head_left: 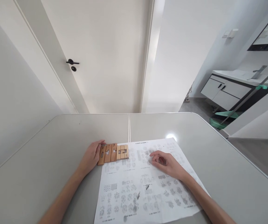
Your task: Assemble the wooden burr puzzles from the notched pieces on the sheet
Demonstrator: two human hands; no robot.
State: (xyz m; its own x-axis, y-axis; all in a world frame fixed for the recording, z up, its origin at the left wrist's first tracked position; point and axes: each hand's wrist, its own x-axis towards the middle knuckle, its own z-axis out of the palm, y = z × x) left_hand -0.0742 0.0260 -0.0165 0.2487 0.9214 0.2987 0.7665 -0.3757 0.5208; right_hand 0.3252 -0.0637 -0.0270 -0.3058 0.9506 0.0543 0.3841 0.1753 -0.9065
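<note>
Several flat wooden puzzle pieces [110,152] with cut-outs and dark numbers lie side by side at the upper left corner of a printed sheet [115,194]. The rightmost is a paler block [122,152] built from small bars around an opening. My left hand [93,155] rests on the table against the left edge of the row, its fingers extended and touching the leftmost piece. Over the sheet's upper middle is my right hand [165,162], loosely curved, index finger stretched toward the printed drawings, with nothing seen in it.
The sheet lies on a light grey table [78,130] with a centre seam and a bright reflection near the paper. Beyond it stands a white door [106,56] with a black handle [72,62]. At right are a washbasin cabinet [227,90] and a green dustpan [217,123].
</note>
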